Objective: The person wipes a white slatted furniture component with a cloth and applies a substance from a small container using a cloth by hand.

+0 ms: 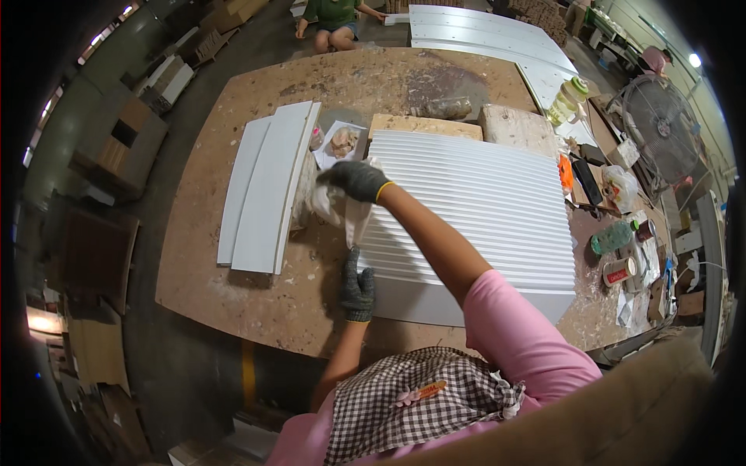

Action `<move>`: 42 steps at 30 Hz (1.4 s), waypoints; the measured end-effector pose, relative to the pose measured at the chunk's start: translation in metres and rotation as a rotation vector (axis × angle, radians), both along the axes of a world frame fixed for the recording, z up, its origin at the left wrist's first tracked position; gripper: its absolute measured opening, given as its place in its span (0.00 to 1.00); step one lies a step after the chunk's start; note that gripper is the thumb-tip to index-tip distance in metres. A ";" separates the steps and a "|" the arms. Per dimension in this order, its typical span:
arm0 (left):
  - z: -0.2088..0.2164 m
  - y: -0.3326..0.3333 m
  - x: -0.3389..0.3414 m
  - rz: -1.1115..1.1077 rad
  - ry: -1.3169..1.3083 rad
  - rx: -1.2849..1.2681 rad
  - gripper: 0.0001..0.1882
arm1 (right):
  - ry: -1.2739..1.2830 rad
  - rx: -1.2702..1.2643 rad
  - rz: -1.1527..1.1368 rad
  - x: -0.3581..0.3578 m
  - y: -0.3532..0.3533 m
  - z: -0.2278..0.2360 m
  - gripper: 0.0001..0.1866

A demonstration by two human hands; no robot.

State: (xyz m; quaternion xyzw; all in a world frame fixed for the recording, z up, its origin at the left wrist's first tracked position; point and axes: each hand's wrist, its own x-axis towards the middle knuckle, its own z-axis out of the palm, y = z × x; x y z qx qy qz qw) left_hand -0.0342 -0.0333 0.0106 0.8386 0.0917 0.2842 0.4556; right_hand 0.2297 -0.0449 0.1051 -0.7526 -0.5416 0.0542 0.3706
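In a dark knitted glove, my right hand (357,182) is closed on a crumpled white cloth (356,221) above the left end of a stack of white ribbed panels (466,221). The cloth hangs down towards my left hand (358,289), gloved the same way. That hand rests beside the stack's near left corner, one finger stretched up to the cloth's lower tip; the other fingers are partly hidden. Left of my hands lie flat white boards (272,186), overlapping, raised on a support. Behind my right hand a beige lump (343,142) sits on a white sheet.
The worn brown worktable (198,272) carries a plastic bottle (447,107) and a pale block (518,129) at the back. Along the right stand a green-capped bottle (568,101), a green jar (612,237), a paper cup (619,271) and a large fan (660,128). Another person (334,19) is beyond.
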 end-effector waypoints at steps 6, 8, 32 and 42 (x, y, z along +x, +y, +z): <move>0.000 0.008 -0.008 0.008 0.004 -0.001 0.28 | -0.231 0.137 -0.646 -0.015 -0.154 0.055 0.12; -0.001 0.004 -0.004 0.008 -0.016 -0.022 0.29 | -0.268 -0.481 -0.870 -0.026 -0.214 0.033 0.11; 0.001 0.004 -0.006 0.011 0.015 -0.008 0.30 | -0.353 -0.026 -0.512 -0.064 -0.166 -0.030 0.14; -0.012 0.005 -0.002 -0.017 -0.011 -0.036 0.28 | 0.002 -0.911 -1.347 -0.037 -0.577 -0.018 0.16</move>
